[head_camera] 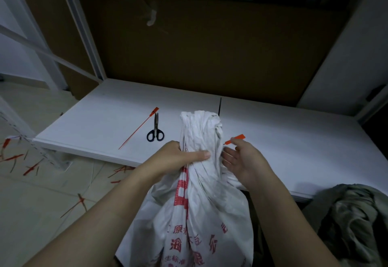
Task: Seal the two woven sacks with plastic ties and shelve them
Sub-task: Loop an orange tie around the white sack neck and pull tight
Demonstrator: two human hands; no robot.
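Observation:
A white woven sack (201,214) with red printing stands in front of me, its mouth gathered into a bunched neck (199,132). My left hand (180,157) is clamped around that neck from the left. My right hand (241,161) is at the neck's right side with fingers spread. An orange plastic tie (235,138) sticks out just above the right hand's fingers; whether the hand grips it is unclear. A second orange tie (138,129) lies loose on the white shelf board (294,140). A second sack is not identifiable.
Black-handled scissors (155,129) lie on the board beside the loose tie. Several cut orange tie pieces (31,168) litter the tiled floor at left. A brown cardboard panel (210,46) backs the shelf. Crumpled olive fabric (352,220) sits at lower right.

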